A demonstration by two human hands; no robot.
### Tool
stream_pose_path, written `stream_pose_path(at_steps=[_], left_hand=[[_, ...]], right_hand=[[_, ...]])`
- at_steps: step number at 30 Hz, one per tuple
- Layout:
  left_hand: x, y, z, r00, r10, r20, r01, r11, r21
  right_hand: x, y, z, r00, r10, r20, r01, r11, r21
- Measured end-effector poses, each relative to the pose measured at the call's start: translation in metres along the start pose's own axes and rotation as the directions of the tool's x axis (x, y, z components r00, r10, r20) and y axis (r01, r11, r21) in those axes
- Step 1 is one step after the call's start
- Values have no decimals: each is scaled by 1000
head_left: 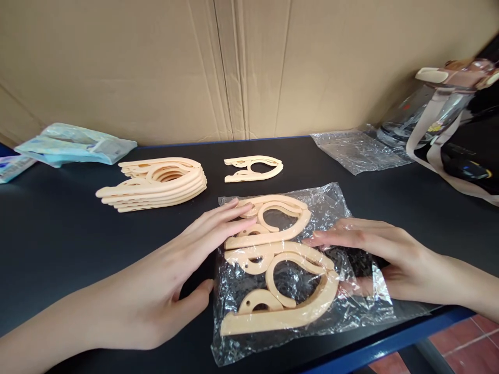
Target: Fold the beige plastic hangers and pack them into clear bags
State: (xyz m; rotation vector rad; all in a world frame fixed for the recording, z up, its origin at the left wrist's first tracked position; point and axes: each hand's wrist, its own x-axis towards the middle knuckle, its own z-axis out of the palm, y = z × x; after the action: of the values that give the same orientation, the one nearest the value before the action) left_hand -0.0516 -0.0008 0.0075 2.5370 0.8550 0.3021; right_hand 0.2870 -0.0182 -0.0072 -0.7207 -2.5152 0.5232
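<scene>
"What is the left hand doing?"

"It is resting on the clear bag, its fingertips pressing over the left end of the farther hanger. Its thumb is pointing away from the fingers near the bag's left edge, so that grip is standing wide."

"And the right hand?"

"It is lying along the bag's right side, touching the plastic near the hangers' curved ends. Its thumb and fingers are standing apart, but I cannot tell whether that grip is holding any of the plastic."

"Where is the nearer hanger?"

"It is lying flat inside the bag, side by side with the farther one. The bag itself is lying on the black counter, close to the front edge."

"What else is sitting there?"

"A stack of hangers is sitting beyond the left hand, and a lone hanger is lying behind the bag. A blue packet is resting at the back left; a plastic sheet is lying beside a bottle at the back right."
</scene>
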Motion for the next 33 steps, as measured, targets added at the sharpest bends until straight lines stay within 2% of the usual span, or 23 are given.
stream_pose_path(at_steps=[4, 9, 12, 14, 17, 20, 25, 29, 33], left_hand=[[0, -1, 5, 994, -77, -73, 80, 996, 48], [-1, -3, 12, 979, -120, -162, 144, 979, 143], [-1, -4, 12, 974, -110, -200, 155, 962, 225], [0, -5, 12, 973, -95, -210, 153, 948, 279], [1, -6, 12, 975, -78, -210, 144, 936, 321], [1, -7, 12, 975, -75, -209, 141, 937, 320], [1, -8, 12, 973, -67, -221, 136, 939, 315], [1, -9, 12, 974, -58, -219, 125, 944, 305], [1, -8, 12, 971, -55, -233, 122, 951, 284]], right_hand=[[-3, 3, -6, 998, 41, -50, -42, 999, -14], [-10, 13, -33, 951, 191, -242, -220, 971, -95], [1, 24, -52, 907, 192, -375, -266, 951, -157], [18, 34, -59, 897, 167, -409, -258, 950, -178], [55, 53, -59, 935, 146, -322, -223, 951, -215], [95, 74, -47, 987, 78, -139, -110, 965, -238], [145, 94, -23, 994, 82, 68, -61, 962, -265], [157, 95, -17, 976, 171, 133, -135, 961, -240], [140, 91, -27, 970, 235, 56, -210, 933, -292]])
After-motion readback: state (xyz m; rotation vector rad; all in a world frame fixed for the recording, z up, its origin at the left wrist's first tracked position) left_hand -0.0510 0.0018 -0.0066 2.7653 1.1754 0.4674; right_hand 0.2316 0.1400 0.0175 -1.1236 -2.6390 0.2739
